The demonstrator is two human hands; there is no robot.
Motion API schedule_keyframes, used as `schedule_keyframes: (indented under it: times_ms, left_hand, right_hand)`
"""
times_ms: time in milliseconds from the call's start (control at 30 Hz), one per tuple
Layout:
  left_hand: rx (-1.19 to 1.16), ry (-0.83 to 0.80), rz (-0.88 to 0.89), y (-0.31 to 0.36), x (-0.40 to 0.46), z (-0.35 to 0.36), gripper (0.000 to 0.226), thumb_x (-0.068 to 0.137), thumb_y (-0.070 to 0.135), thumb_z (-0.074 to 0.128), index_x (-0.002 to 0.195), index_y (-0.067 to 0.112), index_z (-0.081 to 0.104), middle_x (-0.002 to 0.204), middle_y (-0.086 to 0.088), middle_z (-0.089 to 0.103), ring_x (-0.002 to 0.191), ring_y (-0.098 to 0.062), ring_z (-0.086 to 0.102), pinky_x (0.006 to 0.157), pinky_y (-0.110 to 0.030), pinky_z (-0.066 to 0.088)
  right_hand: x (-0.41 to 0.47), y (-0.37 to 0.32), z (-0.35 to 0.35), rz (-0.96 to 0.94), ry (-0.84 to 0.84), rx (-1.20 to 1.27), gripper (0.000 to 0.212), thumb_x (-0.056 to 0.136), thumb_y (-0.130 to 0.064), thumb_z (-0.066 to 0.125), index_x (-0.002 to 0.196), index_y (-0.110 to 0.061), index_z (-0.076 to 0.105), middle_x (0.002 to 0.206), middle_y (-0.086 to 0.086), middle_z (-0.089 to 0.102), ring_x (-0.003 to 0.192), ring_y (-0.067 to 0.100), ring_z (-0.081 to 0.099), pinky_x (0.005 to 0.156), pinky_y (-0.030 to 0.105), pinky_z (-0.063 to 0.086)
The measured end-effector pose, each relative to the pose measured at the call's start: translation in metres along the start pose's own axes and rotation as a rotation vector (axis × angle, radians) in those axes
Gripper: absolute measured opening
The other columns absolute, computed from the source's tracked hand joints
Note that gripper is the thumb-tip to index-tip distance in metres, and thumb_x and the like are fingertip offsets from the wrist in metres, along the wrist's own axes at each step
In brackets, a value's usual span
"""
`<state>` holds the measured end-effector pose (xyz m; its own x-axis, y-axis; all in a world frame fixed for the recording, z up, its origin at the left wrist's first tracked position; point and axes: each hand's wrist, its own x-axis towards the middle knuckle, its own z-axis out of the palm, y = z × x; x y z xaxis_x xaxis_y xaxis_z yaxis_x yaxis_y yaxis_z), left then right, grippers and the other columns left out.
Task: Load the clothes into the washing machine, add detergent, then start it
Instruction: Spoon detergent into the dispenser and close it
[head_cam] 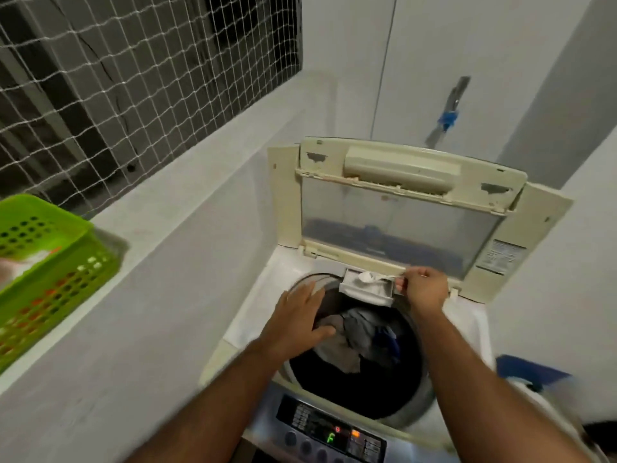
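Two hands: right hand point(422, 289) pinches spoon point(369, 278); left hand point(298, 315) hovers flat, fingers spread.

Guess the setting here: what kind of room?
Likely a home laundry nook or utility balcony: a top-load washing machine with its lid up, clothes in the drum, and a netted opening above a ledge.

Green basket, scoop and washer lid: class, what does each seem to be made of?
Green basket: glossy moulded plastic, judging by its punched holes. Scoop, pinched by the right hand: probably white plastic; blurred. Washer lid: yellowed cream plastic frame around a clear, hazy panel, glass or plastic.
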<state>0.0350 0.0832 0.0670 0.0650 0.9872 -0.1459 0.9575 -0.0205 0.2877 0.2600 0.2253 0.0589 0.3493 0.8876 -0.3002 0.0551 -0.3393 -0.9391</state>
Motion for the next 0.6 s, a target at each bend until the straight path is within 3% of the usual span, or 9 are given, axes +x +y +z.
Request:
schedule_keyframes:
  times_ms: [67,167,233,333,467,600]
  left_hand:
    - [0.021,-0.039,-0.009,0.002,0.005,0.008,0.087,0.087,0.068,0.042,0.153,0.021,0.010,0.162,-0.005,0.003,0.148,-0.020,0.003,0.118,-0.041,0.003]
    - [0.041,-0.099,-0.031,0.004,0.009,0.016,0.089,0.087,0.071,0.038,0.154,0.019,0.007,0.162,-0.005,0.003,0.148,-0.020,0.002,0.119,-0.046,0.007]
    - [0.039,-0.111,-0.050,0.004,0.010,0.021,0.089,0.087,0.071,0.036,0.154,0.019,0.008,0.161,-0.005,0.005,0.148,-0.021,0.004,0.118,-0.048,0.009]
    - [0.032,-0.108,-0.076,0.002,0.010,0.026,0.087,0.087,0.071,0.036,0.153,0.020,0.011,0.161,-0.004,0.010,0.147,-0.022,0.008,0.118,-0.049,0.013]
    - [0.021,-0.135,-0.128,-0.002,0.006,0.031,0.086,0.088,0.071,0.035,0.153,0.020,0.010,0.161,-0.005,0.009,0.148,-0.021,0.006,0.118,-0.047,0.009]
    - [0.004,-0.146,-0.160,-0.002,0.000,0.034,0.085,0.088,0.070,0.034,0.153,0.022,0.008,0.162,-0.004,0.006,0.148,-0.021,0.002,0.119,-0.046,0.007]
  right_hand:
    - [0.007,0.011,0.000,-0.037,0.050,-0.110,0.015,0.088,-0.004,0.057,0.080,0.000,0.069,0.071,0.013,0.068,0.054,0.020,0.061,0.048,0.018,0.049]
    - [0.016,0.019,0.005,-0.076,0.030,-0.277,0.021,0.090,-0.011,0.054,0.082,0.000,0.070,0.078,0.016,0.071,0.073,0.031,0.066,0.067,0.033,0.052]
    - [0.018,0.022,0.010,-0.155,-0.024,-0.410,0.023,0.090,-0.012,0.055,0.080,0.000,0.072,0.080,0.019,0.072,0.078,0.034,0.065,0.067,0.031,0.044]
    - [0.016,0.025,0.014,-0.344,-0.074,-0.571,0.020,0.089,-0.012,0.058,0.074,-0.005,0.070,0.078,0.018,0.070,0.075,0.034,0.062,0.065,0.031,0.035]
    - [0.015,0.025,0.015,-0.584,-0.198,-0.739,0.020,0.091,-0.012,0.057,0.075,-0.008,0.068,0.072,0.012,0.067,0.069,0.031,0.060,0.065,0.036,0.044]
    - [0.007,0.023,0.010,-0.709,-0.293,-0.830,0.034,0.087,-0.008,0.049,0.058,-0.023,0.037,0.058,-0.001,0.040,0.059,0.020,0.037,0.058,0.030,0.029]
